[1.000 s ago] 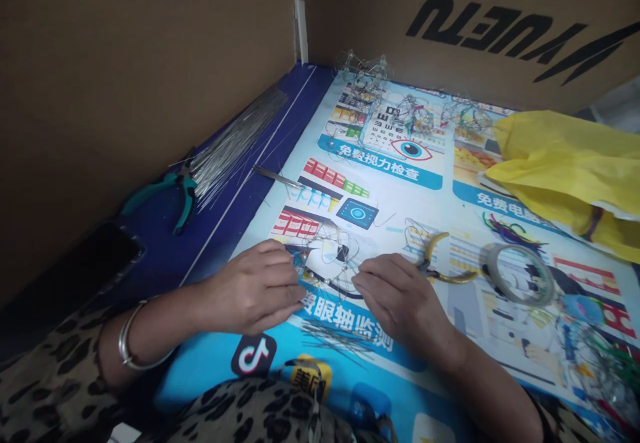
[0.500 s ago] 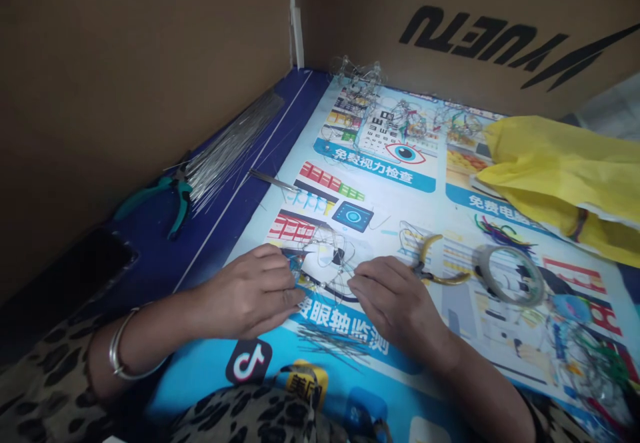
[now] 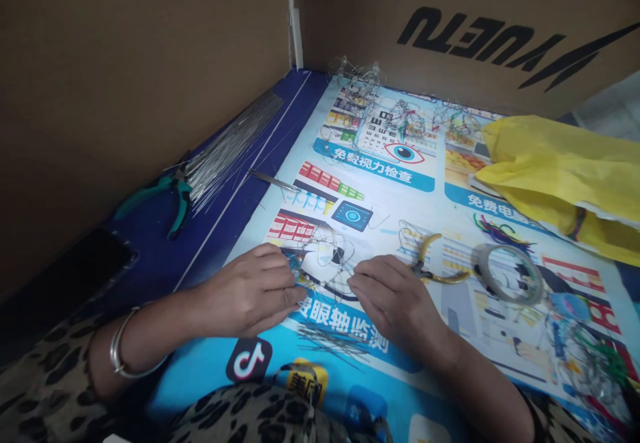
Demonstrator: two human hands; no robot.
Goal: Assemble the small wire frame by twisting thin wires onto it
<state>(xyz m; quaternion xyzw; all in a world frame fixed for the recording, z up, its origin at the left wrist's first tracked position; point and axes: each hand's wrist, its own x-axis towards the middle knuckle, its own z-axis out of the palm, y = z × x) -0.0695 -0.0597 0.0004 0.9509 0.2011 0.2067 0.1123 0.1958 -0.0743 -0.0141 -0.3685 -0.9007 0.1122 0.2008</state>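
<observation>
Between my two hands is a roundish wire frame of thin bent wire with small bead-like spots. My left hand grips its left side, fingers curled and pressed together. On the opposite side my right hand pinches the frame's right edge, the exact spot hidden by the fingers. Just below the frame lies a small bundle of short cut wires. Yellow-handled pliers rest beside my right hand, jaws toward it.
Teal-handled pliers and a sheaf of long wires lie at the left by a cardboard wall. To the right are a tape roll, colored strips, a yellow bag and tangled wire pieces. More wire pieces sit at the back.
Almost nothing differs. Both hands stay at the wire frame, with only a very slight shift of the fingers.
</observation>
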